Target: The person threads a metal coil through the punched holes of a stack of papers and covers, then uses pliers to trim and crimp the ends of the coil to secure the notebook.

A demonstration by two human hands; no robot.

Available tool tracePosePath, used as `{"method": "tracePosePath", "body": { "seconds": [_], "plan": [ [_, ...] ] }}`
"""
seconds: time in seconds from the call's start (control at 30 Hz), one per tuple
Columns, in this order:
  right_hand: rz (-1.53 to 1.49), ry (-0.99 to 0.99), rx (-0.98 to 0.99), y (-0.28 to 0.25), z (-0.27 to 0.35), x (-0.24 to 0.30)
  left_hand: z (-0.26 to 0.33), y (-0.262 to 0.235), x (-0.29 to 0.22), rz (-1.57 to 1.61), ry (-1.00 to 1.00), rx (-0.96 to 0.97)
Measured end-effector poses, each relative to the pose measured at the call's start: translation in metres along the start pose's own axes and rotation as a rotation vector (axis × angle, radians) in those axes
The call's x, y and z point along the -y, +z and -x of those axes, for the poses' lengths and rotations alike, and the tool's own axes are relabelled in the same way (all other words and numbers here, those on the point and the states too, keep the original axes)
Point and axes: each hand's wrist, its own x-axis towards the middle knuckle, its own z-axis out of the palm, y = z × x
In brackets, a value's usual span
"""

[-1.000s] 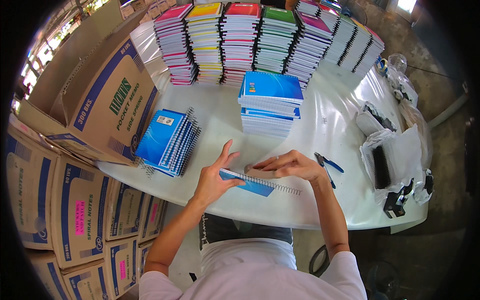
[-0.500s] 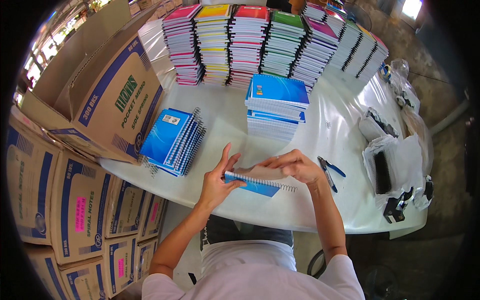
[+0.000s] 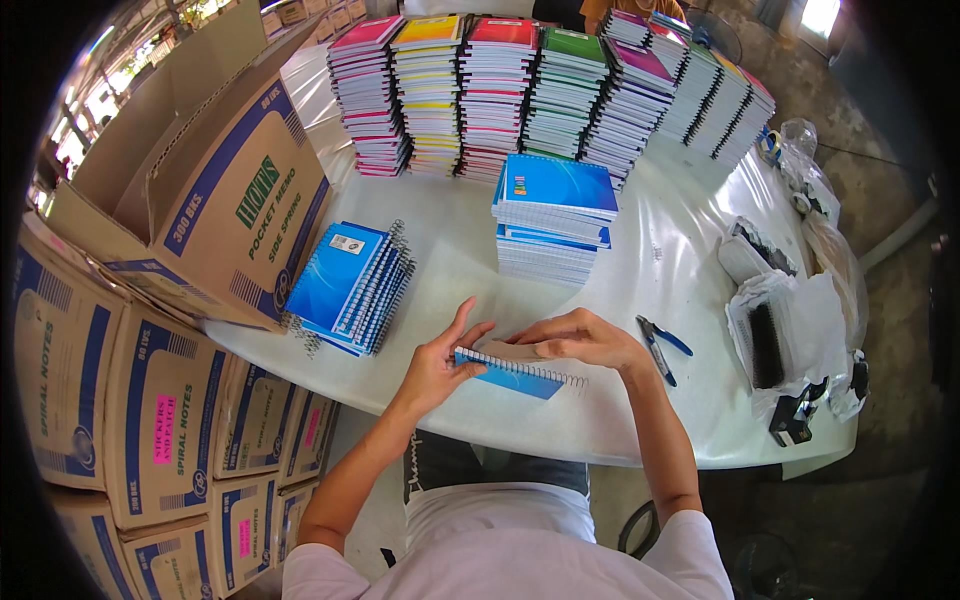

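A small blue spiral notebook (image 3: pixel 520 378) is held above the near edge of the table, its spine and wire coil facing up. My left hand (image 3: pixel 440 368) grips its left end, thumb on the blue cover and index finger raised. On the brown board side, my right hand (image 3: pixel 585 340) has its fingers bent over the board's edge. The loose tail of the wire coil (image 3: pixel 576 381) sticks out past the notebook's right end. To the left lies a pile of blue spiral notebooks (image 3: pixel 345 280). Beyond my hands stands a stack of blue-covered pads (image 3: pixel 556 190).
Pliers (image 3: pixel 657 350) lie right of my right hand. Tall stacks of colored notebooks (image 3: pixel 500 90) line the far side. An open carton (image 3: pixel 240 210) stands at left, above stacked cartons (image 3: pixel 165 420). Plastic-wrapped black coils (image 3: pixel 768 345) sit at the right edge.
My right hand has shifted slightly left and lower, bringing the brown board down closer to the coil. Less of the coil's tail sticks out at the right end.
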Motion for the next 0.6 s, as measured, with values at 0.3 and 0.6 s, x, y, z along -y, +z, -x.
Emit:
{"method": "tracePosePath", "body": {
  "seconds": [0.3, 0.6],
  "plan": [
    [0.098, -0.051, -0.140, -0.005, 0.015, -0.001, 0.002, -0.009, 0.003, -0.081, 0.110, 0.142],
    [1.145, 0.330, -0.810, -0.007, 0.104, -0.061, 0.000, -0.013, -0.013, -0.047, 0.240, -0.211]
  ]
}}
